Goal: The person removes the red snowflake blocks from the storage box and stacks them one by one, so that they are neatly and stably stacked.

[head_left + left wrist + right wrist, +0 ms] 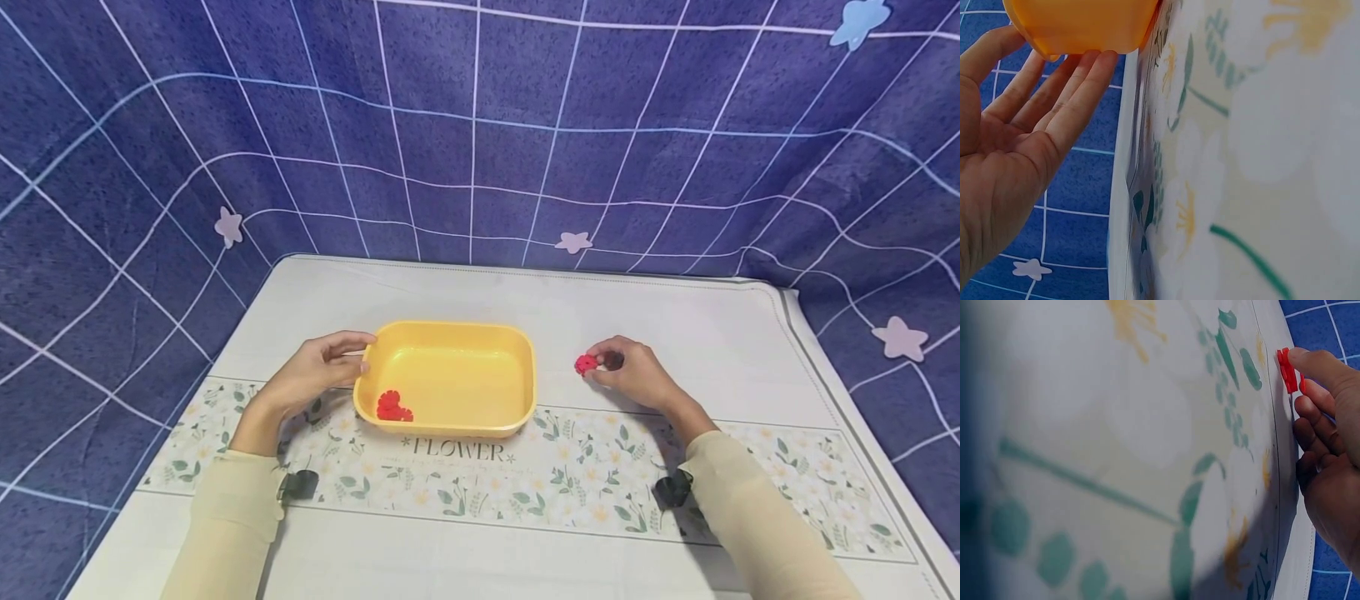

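Note:
A yellow plastic tray [457, 367] sits on the table in the head view. Several red notched discs [389, 406] lie together in its near left corner. At the tray's left end is my left hand [307, 375], its extended fingertips against the outer wall; the left wrist view shows these fingers [1063, 94] reaching to the orange-looking side of the tray [1091, 28]. To the right of the tray, my right hand [633, 373] pinches red notched plastic discs [585, 364] between thumb and fingertips. In the right wrist view the red discs [1286, 372] show edge-on, close together.
The white tablecloth [637, 304] has a flower-printed band [592, 487] with lettering, running under the tray's near side. A blue gridded curtain [517, 158] with star shapes hangs behind the table and along both sides. Dark camera mounts [672, 489] sit at both wrists.

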A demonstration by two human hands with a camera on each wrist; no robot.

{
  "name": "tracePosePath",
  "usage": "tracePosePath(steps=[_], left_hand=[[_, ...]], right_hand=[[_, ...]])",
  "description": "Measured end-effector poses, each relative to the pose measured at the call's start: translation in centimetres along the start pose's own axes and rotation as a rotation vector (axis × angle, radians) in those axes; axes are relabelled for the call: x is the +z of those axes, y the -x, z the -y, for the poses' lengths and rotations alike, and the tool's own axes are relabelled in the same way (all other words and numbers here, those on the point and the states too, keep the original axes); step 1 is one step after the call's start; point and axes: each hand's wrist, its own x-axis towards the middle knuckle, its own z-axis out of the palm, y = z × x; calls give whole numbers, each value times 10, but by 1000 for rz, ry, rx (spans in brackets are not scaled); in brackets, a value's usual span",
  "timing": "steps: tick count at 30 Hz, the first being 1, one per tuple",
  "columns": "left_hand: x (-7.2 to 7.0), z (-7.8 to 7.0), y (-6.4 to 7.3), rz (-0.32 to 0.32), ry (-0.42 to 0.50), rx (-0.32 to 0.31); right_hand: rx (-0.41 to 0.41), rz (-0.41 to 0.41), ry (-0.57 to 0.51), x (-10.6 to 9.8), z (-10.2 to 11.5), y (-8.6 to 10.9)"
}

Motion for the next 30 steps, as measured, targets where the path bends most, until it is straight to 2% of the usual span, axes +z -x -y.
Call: tracePosePath(steps=[30], left_hand=[[1,-1,0,9,21,2]], right_hand=[[-9,7,18,2,-3,-1]])
